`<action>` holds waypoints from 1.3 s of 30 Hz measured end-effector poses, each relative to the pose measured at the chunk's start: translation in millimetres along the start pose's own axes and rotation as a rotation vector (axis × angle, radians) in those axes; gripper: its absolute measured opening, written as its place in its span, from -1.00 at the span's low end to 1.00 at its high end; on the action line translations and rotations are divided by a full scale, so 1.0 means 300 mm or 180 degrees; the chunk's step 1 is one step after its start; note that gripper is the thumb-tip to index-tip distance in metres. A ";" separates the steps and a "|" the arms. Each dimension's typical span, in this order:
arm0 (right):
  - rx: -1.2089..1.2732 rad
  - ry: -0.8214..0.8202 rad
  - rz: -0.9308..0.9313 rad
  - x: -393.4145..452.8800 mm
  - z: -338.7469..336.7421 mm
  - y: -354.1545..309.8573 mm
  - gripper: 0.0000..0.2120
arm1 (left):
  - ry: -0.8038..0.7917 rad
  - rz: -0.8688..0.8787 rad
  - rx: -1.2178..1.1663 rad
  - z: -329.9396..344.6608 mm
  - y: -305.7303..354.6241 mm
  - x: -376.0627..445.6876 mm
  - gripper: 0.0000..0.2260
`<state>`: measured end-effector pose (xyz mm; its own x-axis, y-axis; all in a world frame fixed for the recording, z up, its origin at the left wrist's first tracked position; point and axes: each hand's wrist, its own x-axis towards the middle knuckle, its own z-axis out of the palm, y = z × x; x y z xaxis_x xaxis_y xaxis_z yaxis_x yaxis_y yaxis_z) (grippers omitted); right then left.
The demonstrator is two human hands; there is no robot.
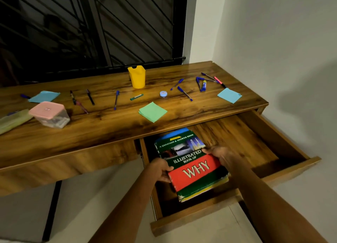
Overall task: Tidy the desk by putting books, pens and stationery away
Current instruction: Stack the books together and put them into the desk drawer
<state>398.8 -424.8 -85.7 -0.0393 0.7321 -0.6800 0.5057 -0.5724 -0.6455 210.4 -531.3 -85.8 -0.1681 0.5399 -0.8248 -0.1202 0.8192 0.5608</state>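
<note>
Low in the frame, both hands have the book: the left hand [161,169] clamps its left edge, fingers [168,169] curled over the cover, and the right hand [219,156] grips the right edge, fingers [207,150] pinching the cover near the title. The "Illustrated Book of Why" [191,165] sits tilted over the left part of the open drawer [246,138], with a blue-covered book [177,131] showing just beyond its far end, apparently underneath. I can't tell whether it is already resting there.

So it's the books step, nearly done by the look of it. Next move, I'd say: lower it flat, square it up and let go, keeping fingertips out from under that heavy edge.

Up on the wooden table [109,126] plenty remains: a green sticky-note pad [152,112] at centre, a pink-lidded box [50,114] at left, a blue pad [229,95] at right, scattered pens [116,99], and a yellow pen holder [137,76] standing upright at the back. Beyond, a dark barred window [91,23] fills the upper left; a plain white wall [273,33] closes the right.
</note>
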 end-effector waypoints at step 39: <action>-0.3854 -0.1041 0.0591 -0.197 -0.029 0.152 -0.30 | -0.0790 0.1609 0.4887 0.221 -0.102 -0.150 -0.36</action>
<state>431.5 -490.8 -72.0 -0.0065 0.4533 -0.8913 0.9816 0.1731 0.0809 286.5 -567.8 -70.7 0.2848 0.6892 -0.6662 0.9499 -0.1097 0.2926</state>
